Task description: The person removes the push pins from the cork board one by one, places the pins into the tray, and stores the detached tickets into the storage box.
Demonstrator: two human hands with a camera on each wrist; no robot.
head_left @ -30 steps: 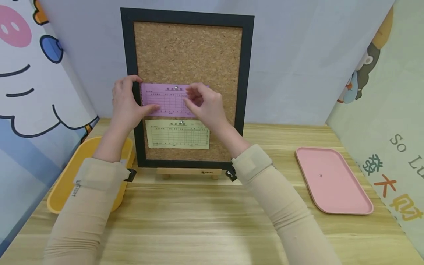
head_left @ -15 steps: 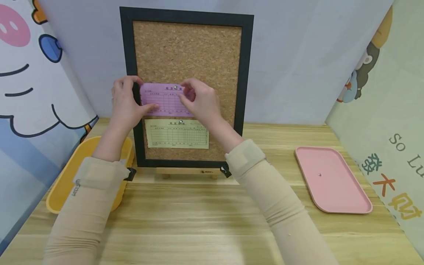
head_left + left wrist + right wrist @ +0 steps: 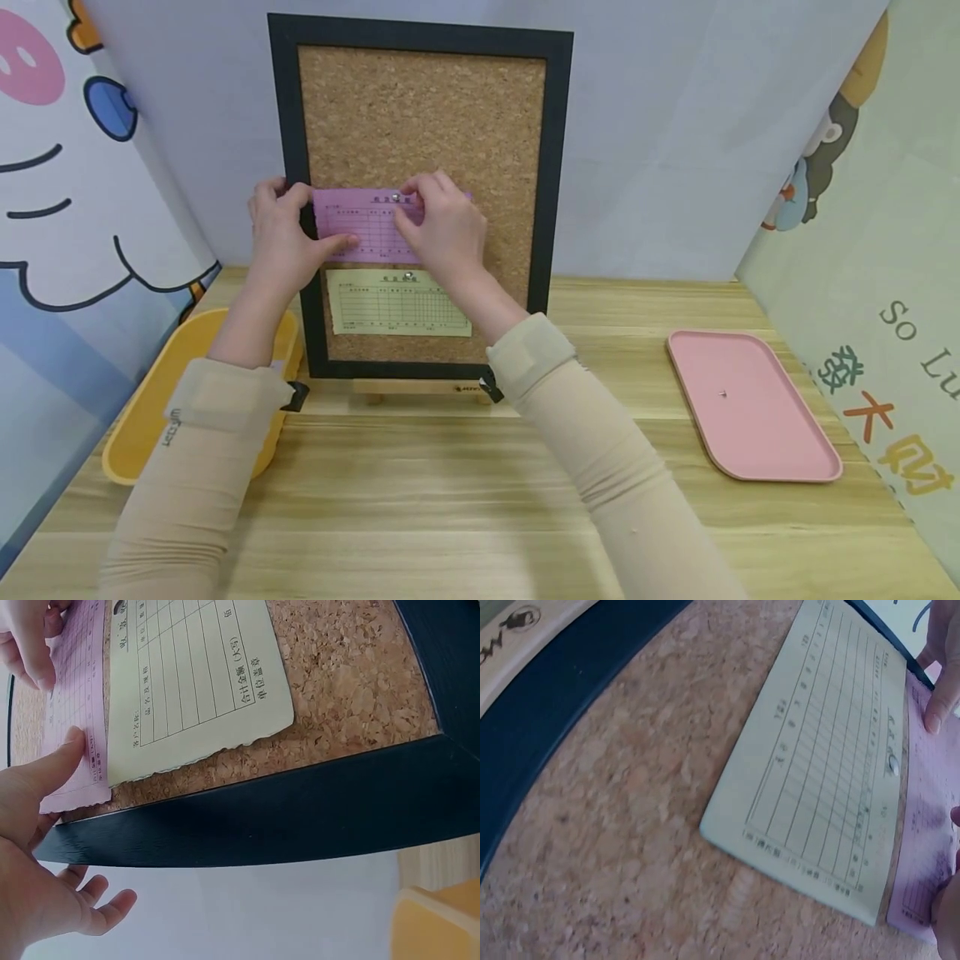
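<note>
A wood-grain table [image 3: 390, 517] fills the bottom of the frame, crossed by two beige sleeves [image 3: 630, 500] with turned-back cuffs. At lower left, partly behind one sleeve, sits a yellow tray [image 3: 135, 442]; at lower right lies a pink tray [image 3: 787, 433] with a small metallic pin [image 3: 723, 394] on it. At upper centre, a black-framed cork board [image 3: 420, 117] stands on a light wooden support [image 3: 412, 387]. Printed panels flank it: cartoon shapes on the left panel [image 3: 45, 192], lettering and a figure on the right panel [image 3: 900, 208]. A pale backdrop [image 3: 675, 150] closes the top.

The purple slip [image 3: 367, 229] lies flat on the lower half of the cork, its long axis running nearly level from left to right and its printed heading along the upper edge. A silvery pushpin [image 3: 396, 197] shows at that heading. Below and nearly parallel, just apart, is a pale green slip [image 3: 367, 308] with another pushpin [image 3: 408, 275].

The purple slip spans the gap between the hands. The left hand [image 3: 285, 233] grips its left end, thumb pressed on the printed face. The right hand [image 3: 446, 225] covers much of its right part, fingers bent, index fingertip just beside the silvery pushpin; whether it pinches that pin cannot be told.
</note>
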